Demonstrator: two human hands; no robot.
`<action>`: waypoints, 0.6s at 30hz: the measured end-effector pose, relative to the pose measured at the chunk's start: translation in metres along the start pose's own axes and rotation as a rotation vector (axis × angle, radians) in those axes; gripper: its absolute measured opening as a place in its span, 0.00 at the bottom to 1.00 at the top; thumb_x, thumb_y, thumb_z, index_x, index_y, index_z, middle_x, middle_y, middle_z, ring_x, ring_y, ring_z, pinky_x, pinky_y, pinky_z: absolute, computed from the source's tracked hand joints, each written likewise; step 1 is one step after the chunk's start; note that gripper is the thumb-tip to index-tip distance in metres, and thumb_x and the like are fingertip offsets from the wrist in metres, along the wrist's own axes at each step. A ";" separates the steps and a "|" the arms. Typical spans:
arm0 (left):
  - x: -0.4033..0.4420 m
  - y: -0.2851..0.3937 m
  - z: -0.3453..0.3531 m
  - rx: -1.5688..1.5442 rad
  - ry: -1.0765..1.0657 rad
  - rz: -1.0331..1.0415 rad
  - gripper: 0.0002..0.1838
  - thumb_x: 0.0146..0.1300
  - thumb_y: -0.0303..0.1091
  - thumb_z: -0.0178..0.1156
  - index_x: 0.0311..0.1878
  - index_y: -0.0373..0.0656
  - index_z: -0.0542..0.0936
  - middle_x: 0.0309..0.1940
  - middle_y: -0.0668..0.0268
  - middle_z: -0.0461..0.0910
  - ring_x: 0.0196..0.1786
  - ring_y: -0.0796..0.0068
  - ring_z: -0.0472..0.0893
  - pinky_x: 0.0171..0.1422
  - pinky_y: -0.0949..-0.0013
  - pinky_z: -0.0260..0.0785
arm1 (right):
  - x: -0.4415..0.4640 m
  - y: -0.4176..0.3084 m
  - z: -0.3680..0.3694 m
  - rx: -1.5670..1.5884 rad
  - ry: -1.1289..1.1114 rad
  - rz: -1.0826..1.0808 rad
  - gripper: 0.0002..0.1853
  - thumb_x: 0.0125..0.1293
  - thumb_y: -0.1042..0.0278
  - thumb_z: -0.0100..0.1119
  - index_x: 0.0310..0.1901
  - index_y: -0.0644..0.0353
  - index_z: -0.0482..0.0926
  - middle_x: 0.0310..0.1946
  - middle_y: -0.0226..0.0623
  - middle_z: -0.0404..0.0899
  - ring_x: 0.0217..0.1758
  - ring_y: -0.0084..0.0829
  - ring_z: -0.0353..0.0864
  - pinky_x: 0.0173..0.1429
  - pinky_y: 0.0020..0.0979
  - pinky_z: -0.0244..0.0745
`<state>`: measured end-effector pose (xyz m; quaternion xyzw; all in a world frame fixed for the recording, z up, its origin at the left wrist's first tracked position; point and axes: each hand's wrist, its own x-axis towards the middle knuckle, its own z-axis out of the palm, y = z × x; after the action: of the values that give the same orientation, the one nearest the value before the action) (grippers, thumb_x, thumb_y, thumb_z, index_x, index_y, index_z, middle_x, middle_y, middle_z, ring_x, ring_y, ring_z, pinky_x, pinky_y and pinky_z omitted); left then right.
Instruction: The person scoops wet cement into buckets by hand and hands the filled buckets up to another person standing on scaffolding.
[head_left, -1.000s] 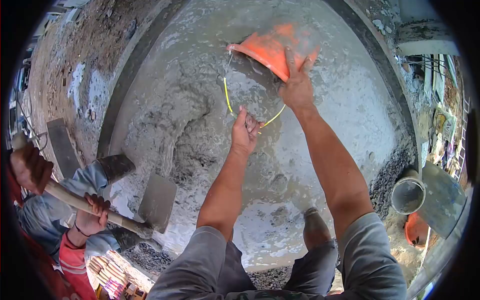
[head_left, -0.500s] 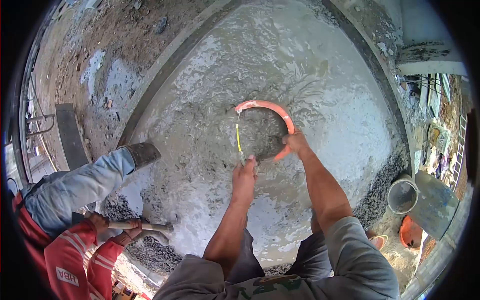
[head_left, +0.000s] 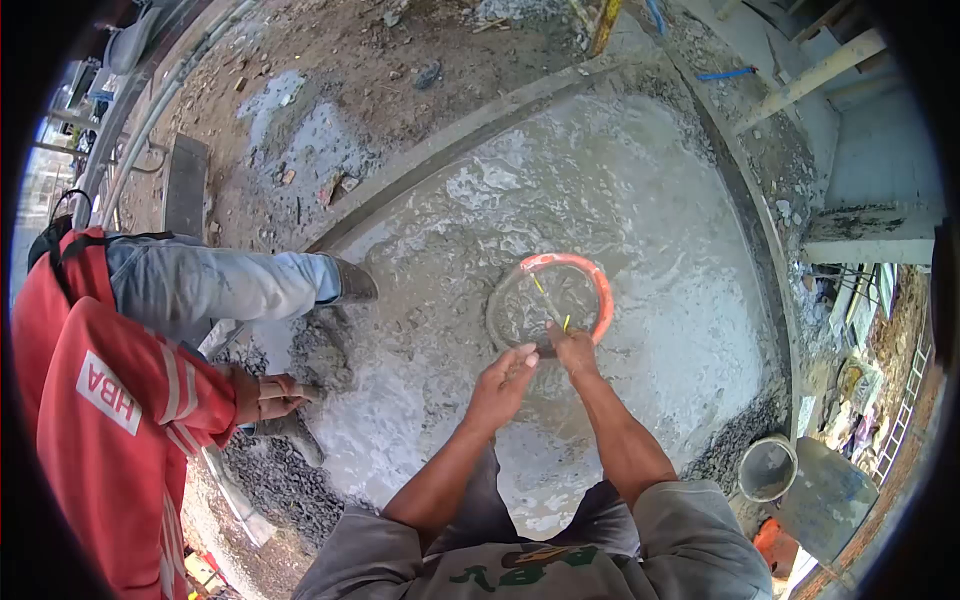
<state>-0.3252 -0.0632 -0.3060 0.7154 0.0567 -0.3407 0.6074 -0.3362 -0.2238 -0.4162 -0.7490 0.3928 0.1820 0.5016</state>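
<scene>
An orange-rimmed bucket (head_left: 603, 305), its left side coated grey, sits in the wet concrete (head_left: 680, 240) ahead of me. A thin, partly yellow handle (head_left: 539, 286) crosses its mouth. My right hand (head_left: 572, 352) is closed around this handle near the bucket's close edge, and a yellow end shows above the fingers. Just left of it, my left hand (head_left: 503, 385) has its thumb and fingers apart beside the near rim. Whether its fingertips touch the rim, I cannot tell.
At left, a co-worker in a red sleeve (head_left: 150, 385) grips a tool handle (head_left: 312, 393); their boot (head_left: 355, 282) stands in the concrete. Concrete edging (head_left: 450, 140) bounds the pour. Gravelly mix (head_left: 285, 480) lies lower left. A grey bucket (head_left: 768, 468) stands at lower right.
My right hand has gone from the orange rim to the handle. My left hand has come off the handle. The co-worker leans further in, and my view has shifted.
</scene>
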 end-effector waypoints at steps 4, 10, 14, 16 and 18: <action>-0.092 0.003 -0.055 0.106 -0.015 -0.022 0.18 0.65 0.43 0.53 0.50 0.40 0.76 0.46 0.63 0.79 0.50 0.75 0.76 0.56 0.72 0.64 | 0.027 -0.046 -0.003 -0.101 0.164 -0.043 0.22 0.56 0.50 0.55 0.28 0.68 0.80 0.26 0.52 0.79 0.34 0.43 0.79 0.44 0.42 0.68; -0.158 0.011 -0.056 0.250 -0.230 -0.113 0.22 0.63 0.47 0.55 0.52 0.40 0.76 0.45 0.62 0.79 0.49 0.74 0.77 0.55 0.71 0.65 | -0.084 -0.232 -0.119 -0.322 0.083 -0.344 0.23 0.56 0.47 0.53 0.29 0.64 0.81 0.32 0.49 0.81 0.39 0.45 0.79 0.45 0.39 0.69; -0.159 -0.008 -0.047 0.137 -0.312 0.005 0.23 0.60 0.52 0.56 0.51 0.44 0.77 0.43 0.59 0.80 0.47 0.70 0.78 0.52 0.70 0.67 | -0.163 -0.357 -0.190 -0.536 0.118 -0.727 0.21 0.59 0.48 0.51 0.27 0.59 0.81 0.26 0.46 0.79 0.32 0.43 0.79 0.40 0.40 0.69; -0.179 0.022 -0.055 0.103 -0.286 0.005 0.24 0.60 0.51 0.56 0.50 0.43 0.77 0.43 0.58 0.80 0.48 0.69 0.78 0.52 0.69 0.67 | -0.236 -0.427 -0.209 -0.489 0.155 -0.700 0.19 0.58 0.50 0.53 0.23 0.59 0.79 0.21 0.44 0.77 0.26 0.41 0.77 0.36 0.38 0.68; -0.182 0.011 -0.062 0.101 -0.230 0.046 0.23 0.60 0.50 0.57 0.50 0.42 0.77 0.43 0.59 0.80 0.48 0.69 0.78 0.52 0.69 0.67 | -0.311 -0.479 -0.213 -0.210 0.177 -0.672 0.17 0.57 0.58 0.58 0.21 0.65 0.77 0.17 0.38 0.75 0.21 0.30 0.72 0.29 0.34 0.66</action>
<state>-0.4324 0.0505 -0.1941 0.7023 -0.0470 -0.4091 0.5807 -0.1873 -0.1982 0.1744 -0.8966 0.1457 -0.0191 0.4178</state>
